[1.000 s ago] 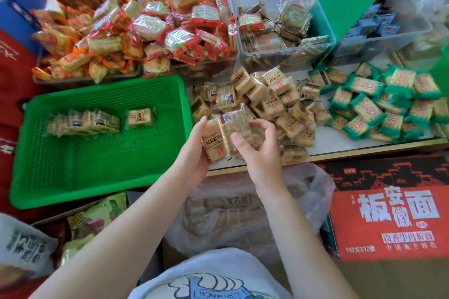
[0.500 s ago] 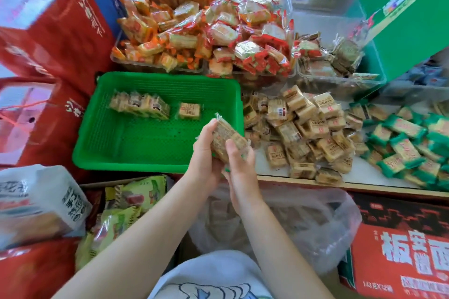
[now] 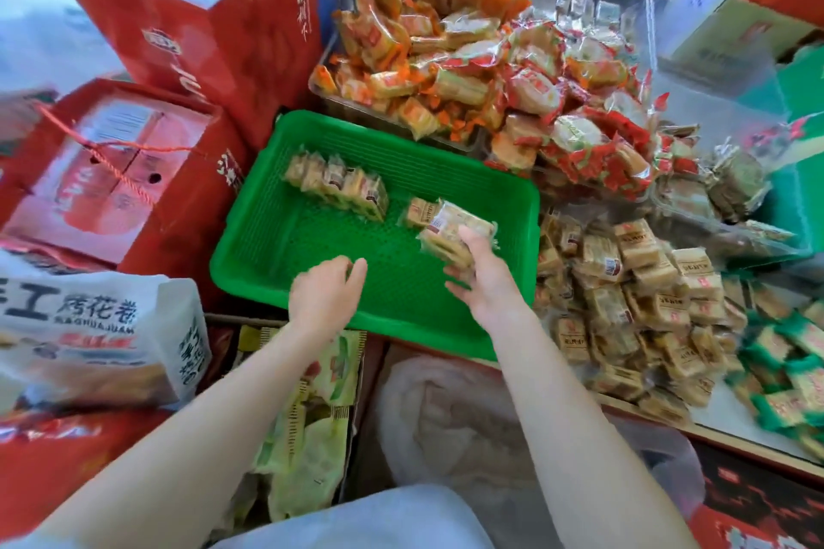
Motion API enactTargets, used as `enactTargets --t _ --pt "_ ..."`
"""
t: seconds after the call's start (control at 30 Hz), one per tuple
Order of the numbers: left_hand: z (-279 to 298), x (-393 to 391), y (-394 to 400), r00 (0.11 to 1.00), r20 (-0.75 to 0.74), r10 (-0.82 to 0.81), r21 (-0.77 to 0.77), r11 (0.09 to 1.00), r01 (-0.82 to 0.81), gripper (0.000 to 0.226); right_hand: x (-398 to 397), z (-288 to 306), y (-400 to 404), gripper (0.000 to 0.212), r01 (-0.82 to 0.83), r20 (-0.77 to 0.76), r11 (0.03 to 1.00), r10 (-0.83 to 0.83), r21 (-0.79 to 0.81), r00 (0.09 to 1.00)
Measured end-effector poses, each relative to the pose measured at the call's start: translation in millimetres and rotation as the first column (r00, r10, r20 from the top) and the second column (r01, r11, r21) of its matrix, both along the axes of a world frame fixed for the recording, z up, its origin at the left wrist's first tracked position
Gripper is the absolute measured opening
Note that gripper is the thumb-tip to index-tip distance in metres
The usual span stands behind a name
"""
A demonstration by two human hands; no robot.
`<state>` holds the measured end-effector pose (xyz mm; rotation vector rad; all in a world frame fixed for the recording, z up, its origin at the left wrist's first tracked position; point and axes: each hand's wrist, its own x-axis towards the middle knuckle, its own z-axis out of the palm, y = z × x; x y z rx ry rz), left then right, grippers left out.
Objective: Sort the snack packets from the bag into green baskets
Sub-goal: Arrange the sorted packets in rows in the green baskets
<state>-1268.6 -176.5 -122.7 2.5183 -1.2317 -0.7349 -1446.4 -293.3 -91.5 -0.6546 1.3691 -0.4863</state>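
One green basket (image 3: pixel 312 263), two hands over it, right one loaded.
Right hand (image 3: pixel 484 276) grips a small stack of tan packets (image 3: pixel 455 232) above the basket's right side; exact count unclear. Left hand (image 3: pixel 323 294) is empty, fingers loosely curled, over the near rim. In the basket: one row of packets (image 3: pixel 339 185), one single packet (image 3: pixel 419 212). Loose tan pile (image 3: pixel 624 303) on the counter (image 3: pixel 731 419) to the right.

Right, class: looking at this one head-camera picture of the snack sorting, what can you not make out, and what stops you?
Head view only:
- How many packets the right hand grips: its fingers cover part of the tan packet stack.
- Print on the row of packets in the green basket: too small, blurred.
- Contents of the plastic bag: cloudy film and the right arm hide them.
- Left hand: motion-blurred; appears empty.
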Motion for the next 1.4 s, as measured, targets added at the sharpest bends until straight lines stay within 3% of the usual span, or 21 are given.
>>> enactTargets --t 0.07,0.1,0.23,0.3,0.5,0.63,0.7,0.8,1.0,1.1,1.27,1.4 --pt "-4 10 -1 0.994 0.083 -0.067 0.098 0.993 0.059 0.052 20 -7 -24 0.060 -0.051 -0.027 0.999 0.051 0.002 0.998" --pt "-5 13 -3 0.989 0.111 -0.093 0.123 0.989 0.079 0.053 32 -9 -35 0.062 -0.075 -0.048 0.997 0.076 0.005 0.996" --pt "-9 15 -8 0.983 0.139 -0.116 0.170 0.981 0.092 0.058 67 -34 -67 0.118 -0.184 -0.181 0.982 0.190 0.049 0.965" --pt "-10 15 -7 0.983 0.140 -0.120 0.174 0.980 0.095 0.059 73 -42 -76 0.127 -0.227 -0.239 0.971 0.239 0.078 0.941" --pt "-8 16 -6 0.978 0.148 -0.147 0.172 0.978 0.121 0.061 72 -41 -92 0.111 -0.204 -0.519 0.979 0.165 -0.019 0.839" --pt "-6 15 -6 0.978 0.141 -0.152 0.172 0.977 0.127 0.060 87 -36 -84 0.109 -0.241 -0.362 0.970 0.227 0.005 0.904" --pt "-6 16 -6 0.978 0.142 -0.152 0.169 0.977 0.128 0.059 96 -41 -80 0.098 -0.279 -0.327 0.960 0.262 -0.003 0.908" --pt "-6 16 -7 0.978 0.141 -0.155 0.163 0.978 0.131 0.060 98 -51 -79 0.085 -0.229 -0.380 0.973 0.224 0.030 0.898" --pt "-9 17 -6 0.976 0.147 -0.158 0.146 0.980 0.136 0.061 86 -54 -88 0.126 -0.140 -0.598 0.990 0.104 -0.014 0.795" --pt "-9 17 -6 0.977 0.144 -0.157 0.141 0.980 0.137 0.061 100 -48 -85 0.116 -0.208 -0.698 0.977 0.119 -0.044 0.706" --pt "-6 18 -6 0.974 0.156 -0.165 0.160 0.977 0.140 0.057 135 -52 -69 0.111 -0.338 -0.660 0.937 0.202 -0.084 0.724" --pt "-6 17 -5 0.976 0.149 -0.158 0.143 0.980 0.137 0.056 123 -62 -65 0.100 -0.057 -0.546 0.997 0.022 -0.047 0.838"
